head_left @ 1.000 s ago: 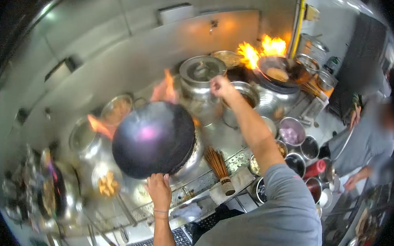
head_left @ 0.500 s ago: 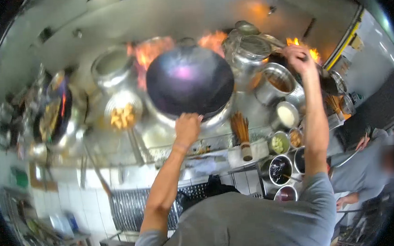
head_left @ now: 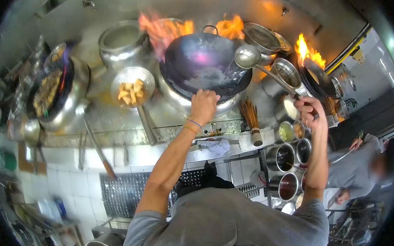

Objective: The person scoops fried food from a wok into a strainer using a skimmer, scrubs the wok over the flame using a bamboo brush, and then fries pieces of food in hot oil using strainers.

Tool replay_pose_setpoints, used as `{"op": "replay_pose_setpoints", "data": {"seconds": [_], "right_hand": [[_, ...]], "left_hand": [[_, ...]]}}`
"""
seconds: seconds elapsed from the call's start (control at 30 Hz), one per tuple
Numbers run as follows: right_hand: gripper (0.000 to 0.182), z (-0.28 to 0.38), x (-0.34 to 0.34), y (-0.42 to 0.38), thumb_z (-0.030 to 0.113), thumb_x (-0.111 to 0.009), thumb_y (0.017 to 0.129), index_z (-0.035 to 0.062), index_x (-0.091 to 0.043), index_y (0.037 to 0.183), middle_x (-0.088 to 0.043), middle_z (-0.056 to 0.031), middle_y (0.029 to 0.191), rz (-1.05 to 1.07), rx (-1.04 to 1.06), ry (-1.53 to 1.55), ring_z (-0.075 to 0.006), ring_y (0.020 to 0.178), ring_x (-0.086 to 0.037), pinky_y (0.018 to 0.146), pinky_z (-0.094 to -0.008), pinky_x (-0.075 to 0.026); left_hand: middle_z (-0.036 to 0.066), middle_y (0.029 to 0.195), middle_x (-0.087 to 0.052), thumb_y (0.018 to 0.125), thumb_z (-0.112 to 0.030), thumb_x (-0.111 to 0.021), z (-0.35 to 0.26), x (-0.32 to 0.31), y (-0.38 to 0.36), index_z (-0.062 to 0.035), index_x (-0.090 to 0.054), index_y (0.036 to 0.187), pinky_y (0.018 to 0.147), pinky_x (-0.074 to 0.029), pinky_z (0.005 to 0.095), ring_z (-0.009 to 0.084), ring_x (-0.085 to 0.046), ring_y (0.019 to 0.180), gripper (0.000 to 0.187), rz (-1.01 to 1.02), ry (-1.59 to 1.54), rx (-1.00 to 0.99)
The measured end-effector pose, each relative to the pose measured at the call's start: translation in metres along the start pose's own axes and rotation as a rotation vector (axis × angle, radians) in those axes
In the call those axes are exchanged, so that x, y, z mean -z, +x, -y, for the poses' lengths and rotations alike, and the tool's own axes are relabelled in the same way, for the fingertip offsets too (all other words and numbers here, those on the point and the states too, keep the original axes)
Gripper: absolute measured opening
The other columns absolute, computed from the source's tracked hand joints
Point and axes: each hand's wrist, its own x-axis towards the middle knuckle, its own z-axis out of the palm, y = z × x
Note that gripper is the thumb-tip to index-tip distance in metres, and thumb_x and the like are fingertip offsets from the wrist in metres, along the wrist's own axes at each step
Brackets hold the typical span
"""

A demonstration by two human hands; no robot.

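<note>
A dark, round-bottomed wok (head_left: 188, 62) sits on the middle burner, with flames rising behind it. My left hand (head_left: 205, 108) is closed on its near edge; whatever grip lies under the fingers is hidden. Over the wok's right side hangs the metal bowl of a ladle (head_left: 247, 56), and a pale streak shows between bowl and wok. My right hand (head_left: 311, 111) is wrapped around the end of the ladle's long handle. Just left of the wok, a perforated skimmer (head_left: 143, 122) holds golden-brown chunks (head_left: 131, 92).
Flames (head_left: 309, 50) also rise around another wok (head_left: 319, 78) at right. A bamboo brush (head_left: 250, 114) lies by the front edge. Sauce pots (head_left: 287, 186) stand below my right arm. A third wok (head_left: 44, 95) holds food at left. A co-worker (head_left: 353, 164) stands at right.
My right hand has come down and nearer, bringing the ladle's bowl from the pots at right to over the wok. My left hand stays at the wok's edge. The whole view has shifted.
</note>
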Motion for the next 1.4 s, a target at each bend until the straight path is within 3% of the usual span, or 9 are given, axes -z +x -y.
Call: {"op": "replay_pose_setpoints", "data": {"seconds": [0.2,0.57,0.63,0.77,0.83,0.93,1.03,1.1,1.4], "right_hand": [[0.009,0.022,-0.014,0.032,0.003,-0.053,0.081,0.0047,-0.046,0.087,-0.045,-0.0004,0.059,-0.299,0.434,-0.945,-0.0063,0.038,-0.038,0.028,-0.0222,-0.027],[0.012,0.177,0.025,0.232,0.004,-0.052,0.078,0.0002,-0.054,0.068,-0.048,-0.0080,0.052,-0.623,0.604,-1.294,-0.0162,0.040,-0.044,0.034,-0.0316,-0.033],[0.009,0.190,0.029,0.248,0.003,-0.051,0.078,0.0020,-0.053,0.069,-0.046,-0.0063,0.051,-0.563,0.540,-1.220,-0.0161,0.042,-0.045,0.036,-0.0308,-0.034],[0.010,0.225,0.044,0.260,-0.001,-0.047,0.077,0.0039,-0.041,0.071,-0.044,-0.0039,0.059,-0.065,0.424,-0.033,-0.0143,0.048,-0.044,0.041,-0.0258,-0.034],[0.008,0.232,0.047,0.245,-0.002,-0.046,0.074,0.0035,-0.041,0.071,-0.044,-0.0049,0.062,0.239,0.265,0.182,-0.0143,0.052,-0.046,0.044,-0.0251,-0.036],[0.009,0.243,0.039,0.220,-0.003,-0.045,0.070,0.0031,-0.039,0.071,-0.044,-0.0064,0.067,0.227,0.079,0.338,-0.0153,0.055,-0.047,0.045,-0.0255,-0.039],[0.058,0.206,0.001,0.159,-0.004,-0.043,0.078,-0.0143,-0.017,0.129,-0.044,-0.0055,0.068,0.287,0.153,0.351,-0.0146,0.053,-0.048,0.042,-0.0239,-0.038],[0.072,0.176,-0.022,0.122,0.000,-0.041,0.088,-0.0100,0.010,0.137,-0.044,-0.0056,0.070,0.377,0.065,0.374,-0.0135,0.050,-0.047,0.040,-0.0234,-0.037],[0.052,0.068,-0.016,0.057,0.000,-0.043,0.088,-0.0206,-0.018,0.129,-0.044,-0.0098,0.081,0.304,-0.026,0.347,-0.0096,0.050,-0.046,0.036,-0.0202,-0.033]], "left_hand": [[0.007,0.091,-0.057,0.085,-0.022,-0.057,-0.002,-0.007,-0.008,-0.0071,-0.059,0.083,0.073,-0.040,0.0459,0.0288,-0.050,0.094,0.016,0.013,0.018,0.085],[0.014,0.119,-0.047,0.078,-0.006,-0.058,-0.025,-0.009,-0.023,-0.0063,-0.051,0.119,0.086,-0.044,0.0444,0.0361,-0.040,0.120,0.041,-0.126,0.133,0.116],[0.014,0.121,-0.046,0.079,-0.005,-0.058,-0.029,-0.006,-0.024,-0.0066,-0.051,0.122,0.088,-0.043,0.0457,0.0377,-0.039,0.121,0.044,-0.103,0.127,0.130],[0.015,0.124,-0.044,0.079,-0.004,-0.057,-0.032,-0.004,-0.030,-0.0063,-0.049,0.126,0.089,-0.043,0.0464,0.0399,-0.038,0.122,0.047,-0.096,0.161,0.154],[0.015,0.115,-0.048,0.080,-0.005,-0.059,-0.032,-0.002,-0.029,-0.0047,-0.053,0.120,0.087,-0.043,0.0445,0.0385,-0.043,0.116,0.040,-0.149,0.137,0.102],[0.016,0.098,-0.055,0.084,-0.008,-0.058,-0.025,0.006,-0.016,-0.0017,-0.060,0.101,0.083,-0.043,0.0420,0.0358,-0.051,0.100,0.018,-0.141,-0.010,0.066],[0.014,0.080,-0.057,0.086,-0.014,-0.059,-0.013,0.004,-0.002,-0.0007,-0.060,0.081,0.076,-0.043,0.0411,0.0324,-0.053,0.085,0.014,-0.005,0.054,0.101],[0.014,0.078,-0.058,0.087,-0.017,-0.058,-0.006,-0.001,0.003,-0.0014,-0.059,0.078,0.074,-0.043,0.0407,0.0319,-0.054,0.083,0.018,0.003,0.054,0.087],[0.013,0.080,-0.066,0.092,-0.032,-0.050,-0.024,-0.019,0.009,-0.0040,-0.061,0.082,0.064,-0.052,0.0448,0.0314,-0.062,0.082,0.031,0.123,0.139,0.094]]}}
